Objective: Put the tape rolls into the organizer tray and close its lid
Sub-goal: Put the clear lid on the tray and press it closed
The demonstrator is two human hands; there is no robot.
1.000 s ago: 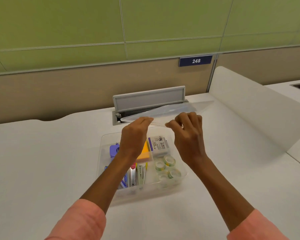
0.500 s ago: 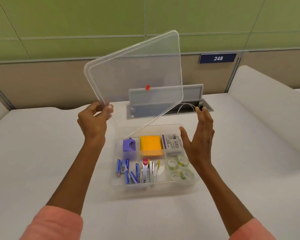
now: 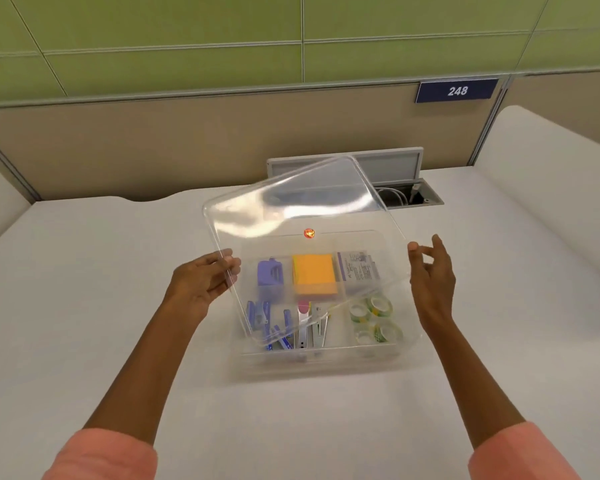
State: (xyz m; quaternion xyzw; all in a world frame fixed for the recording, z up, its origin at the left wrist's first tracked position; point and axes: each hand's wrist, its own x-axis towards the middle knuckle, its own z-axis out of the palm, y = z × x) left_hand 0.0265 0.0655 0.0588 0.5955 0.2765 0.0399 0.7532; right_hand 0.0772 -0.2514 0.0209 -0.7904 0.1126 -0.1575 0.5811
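Note:
A clear organizer tray (image 3: 329, 362) sits on the white table. Several tape rolls (image 3: 374, 318) lie in its front right compartment. A clear lid (image 3: 291, 216) with a small red sticker hangs tilted over the tray, its left side lower and nearer. My left hand (image 3: 203, 282) grips the lid's left edge. My right hand (image 3: 430, 275) is at the lid's right corner with fingers spread; thumb and fingertips are near the edge, and contact is unclear.
The tray also holds a purple sharpener, orange sticky notes (image 3: 314, 273), a staple box, blue clips and metal tools. Behind it an open cable hatch (image 3: 409, 195) sits in the table. A raised white divider (image 3: 548, 174) runs along the right.
The lid has swung down from nearly upright to a shallow tilt over the tray. My left hand dropped with it and my right hand moved to the lid's right corner.

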